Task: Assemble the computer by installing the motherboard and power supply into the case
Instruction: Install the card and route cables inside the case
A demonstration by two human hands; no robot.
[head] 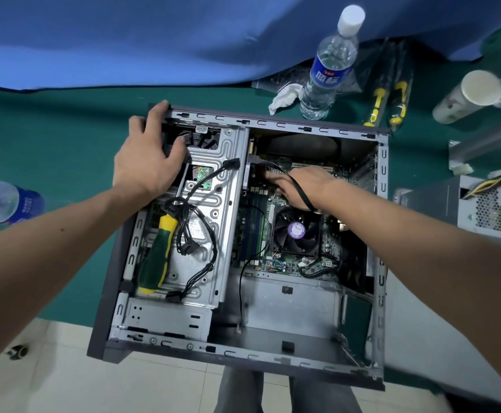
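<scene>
An open computer case (380, 293) lies on its side on the green table. The motherboard (291, 260) with its black CPU fan (296, 231) sits inside the case's right half. My left hand (149, 156) grips the case's top left corner, fingers over the rim and the drive cage (213, 204). My right hand (297, 186) reaches down onto the motherboard's upper part, where a flat black cable (298, 186) crosses over it; what its fingers do is hidden. The grey power supply (493, 207) stands outside the case at the right.
A green and yellow screwdriver (155, 251) lies on the drive cage among black cables. Behind the case are a water bottle (329, 64), white tissue (283, 96), two more screwdrivers (388, 99) and a paper cup (470, 96). Another bottle (4, 202) lies left.
</scene>
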